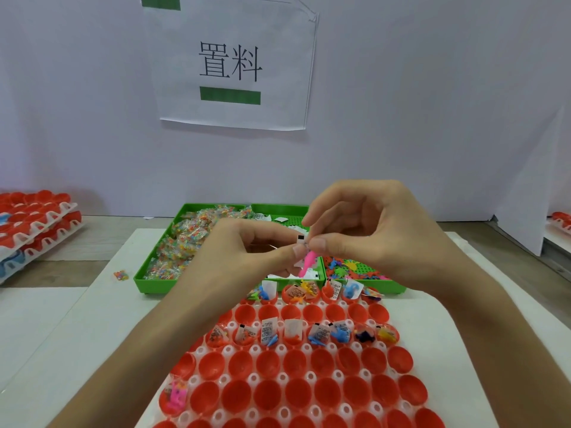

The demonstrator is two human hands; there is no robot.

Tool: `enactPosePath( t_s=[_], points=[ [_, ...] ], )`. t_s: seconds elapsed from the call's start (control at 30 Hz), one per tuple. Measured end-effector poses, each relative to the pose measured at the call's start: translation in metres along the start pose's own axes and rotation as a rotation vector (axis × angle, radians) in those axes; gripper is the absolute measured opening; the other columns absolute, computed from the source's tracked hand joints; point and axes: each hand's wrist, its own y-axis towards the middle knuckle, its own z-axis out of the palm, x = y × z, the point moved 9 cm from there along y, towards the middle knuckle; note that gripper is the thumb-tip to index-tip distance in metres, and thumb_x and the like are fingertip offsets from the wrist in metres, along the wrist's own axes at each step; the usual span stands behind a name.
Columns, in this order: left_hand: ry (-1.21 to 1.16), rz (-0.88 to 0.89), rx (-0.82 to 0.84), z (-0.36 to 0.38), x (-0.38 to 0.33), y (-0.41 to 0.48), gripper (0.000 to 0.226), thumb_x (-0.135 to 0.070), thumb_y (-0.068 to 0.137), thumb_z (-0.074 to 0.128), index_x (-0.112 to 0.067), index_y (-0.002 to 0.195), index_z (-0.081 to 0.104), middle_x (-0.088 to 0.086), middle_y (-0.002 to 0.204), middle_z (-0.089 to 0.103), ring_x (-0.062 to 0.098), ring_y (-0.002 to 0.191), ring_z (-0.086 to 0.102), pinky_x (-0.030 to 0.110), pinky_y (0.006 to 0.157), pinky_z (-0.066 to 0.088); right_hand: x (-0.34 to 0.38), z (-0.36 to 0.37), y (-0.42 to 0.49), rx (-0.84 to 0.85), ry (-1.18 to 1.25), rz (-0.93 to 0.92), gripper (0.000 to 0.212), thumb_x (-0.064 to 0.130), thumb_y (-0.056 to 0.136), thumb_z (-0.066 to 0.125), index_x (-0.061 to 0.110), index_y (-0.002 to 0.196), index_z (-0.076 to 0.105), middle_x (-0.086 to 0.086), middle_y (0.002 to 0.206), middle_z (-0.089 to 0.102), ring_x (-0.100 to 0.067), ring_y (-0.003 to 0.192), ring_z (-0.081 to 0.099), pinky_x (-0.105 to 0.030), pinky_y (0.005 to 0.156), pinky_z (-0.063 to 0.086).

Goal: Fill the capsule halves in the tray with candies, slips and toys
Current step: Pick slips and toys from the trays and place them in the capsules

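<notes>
A white tray (336, 373) of red capsule halves (296, 393) lies in front of me. The far row and a middle row hold slips, candy packets and small toys; one half at the near left (174, 396) holds a pink toy. Above the tray's far end my left hand (247, 251) and my right hand (364, 230) meet. Together they pinch a white paper slip (301, 239) and a pink toy (307, 262) that hangs below the fingertips.
A green bin (154, 281) with candy packets (182, 242), slips and colourful toys (355, 268) stands behind the tray. One stray candy packet (121, 275) lies to its left. Stacked trays of red halves (34, 223) sit far left; a paper sign hangs on the wall.
</notes>
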Motion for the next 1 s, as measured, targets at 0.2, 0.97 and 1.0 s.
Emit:
enactPosePath(
  t_s=[0.2,0.97,1.0],
  points=[
    [-0.045,-0.001,0.018,0.000,0.001,0.000,0.010,-0.022,0.084,0.077,-0.020,0.093,0.082,0.002,0.084,0.079,0.015,0.078,0.076,0.015,0.068,0.055,-0.002,-0.005,0.000,-0.056,-0.097,-0.003,0.022,0.007,0.079,0.082,0.024,0.089,0.072,0.007,0.080,0.075,-0.010,0.078,0.074,-0.020,0.073,0.059],
    [0.031,0.120,-0.101,-0.007,-0.012,-0.004,0.029,-0.036,0.066,0.083,-0.024,0.092,0.077,-0.001,0.083,0.077,0.012,0.079,0.076,0.023,0.074,0.061,-0.016,0.004,-0.001,-0.029,-0.142,0.116,0.027,0.031,0.074,0.086,0.030,0.097,0.072,0.009,0.085,0.076,-0.010,0.078,0.075,-0.032,0.074,0.063],
    [0.042,0.131,-0.110,-0.007,-0.013,-0.004,0.030,-0.034,0.068,0.084,-0.023,0.094,0.075,0.000,0.082,0.077,0.013,0.078,0.075,0.025,0.075,0.061,-0.016,0.004,0.000,-0.059,-0.134,0.116,0.025,0.028,0.074,0.086,0.029,0.095,0.073,0.008,0.083,0.076,-0.010,0.077,0.075,-0.033,0.075,0.062]
  ],
)
